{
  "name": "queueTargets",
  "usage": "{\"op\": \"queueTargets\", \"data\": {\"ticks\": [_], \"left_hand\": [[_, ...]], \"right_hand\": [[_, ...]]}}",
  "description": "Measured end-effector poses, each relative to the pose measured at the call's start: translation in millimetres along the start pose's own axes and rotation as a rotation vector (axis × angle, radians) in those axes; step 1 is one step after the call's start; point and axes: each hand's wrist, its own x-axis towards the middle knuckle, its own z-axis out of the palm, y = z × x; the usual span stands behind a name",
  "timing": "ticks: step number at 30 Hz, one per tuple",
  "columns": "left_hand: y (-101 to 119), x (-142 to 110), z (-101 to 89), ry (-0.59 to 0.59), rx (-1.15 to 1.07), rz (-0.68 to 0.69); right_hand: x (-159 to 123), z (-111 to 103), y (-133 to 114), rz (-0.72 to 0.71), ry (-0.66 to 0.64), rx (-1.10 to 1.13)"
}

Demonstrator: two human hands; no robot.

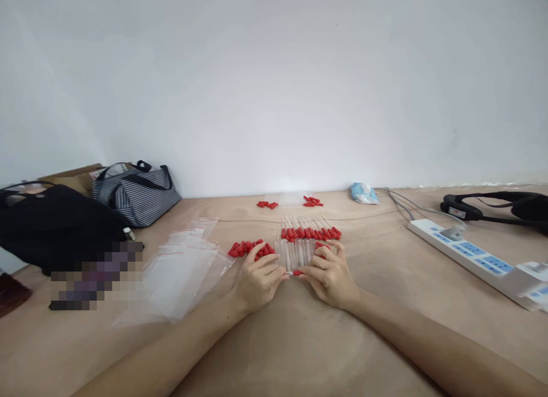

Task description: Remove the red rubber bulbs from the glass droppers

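My left hand point(262, 274) and my right hand point(330, 276) meet low in the middle of the table, fingers closed. Between them a thin clear tube lies sideways, its left part pinched by the left fingers. The right fingertips grip a red rubber bulb point(296, 273) at the tube's right end. Just behind lies a row of clear tubes point(295, 253). Loose red bulbs point(245, 248) are heaped by the left hand, and a red bulb point(322, 245) shows beside the right fingers. Farther back, droppers with red bulbs point(310, 233) lie side by side, bulbs toward me.
Clear zip bags point(182, 271) spread at left, near a black bag point(55, 223) and a striped bag point(137, 194). More red bulbs point(268, 205) lie by the wall. At right are a blue-white packet point(363, 193), a power strip point(466, 257) and a black strapped device point(492, 207).
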Motion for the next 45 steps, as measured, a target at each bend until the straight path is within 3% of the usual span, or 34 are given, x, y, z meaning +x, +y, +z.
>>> {"op": "queueTargets", "data": {"ticks": [13,17,20,24,29,32,40,45], "left_hand": [[-4.6,-4.9,-0.6,-0.003,-0.077,0.012],[-22.5,-13.8,-8.3,0.033,-0.042,-0.095],[-31.3,-19.0,-9.5,0.019,-0.004,-0.183],[-30.3,-19.7,-1.6,-0.014,0.009,-0.240],[-26.7,-16.9,7.2,-0.043,-0.022,-0.256],[-25.9,-14.4,11.5,-0.026,0.012,-0.243],[-24.7,-7.1,24.3,-0.027,0.052,-0.133],[-19.8,-0.6,12.8,-0.120,-0.103,-0.098]], "right_hand": [[-1.3,-6.4,0.8,-0.011,-0.006,0.018],[-8.5,-17.2,18.7,0.204,0.037,-0.079],[-13.2,-19.4,31.7,0.284,0.033,-0.107],[-15.1,-11.5,43.2,0.467,0.021,-0.148],[-14.9,-5.5,57.1,0.765,-0.075,-0.116],[-13.1,-6.0,59.5,0.866,-0.124,-0.077],[-8.8,-8.6,56.9,0.892,-0.196,-0.049],[-13.0,-6.2,60.2,0.801,-0.183,-0.126]]}}
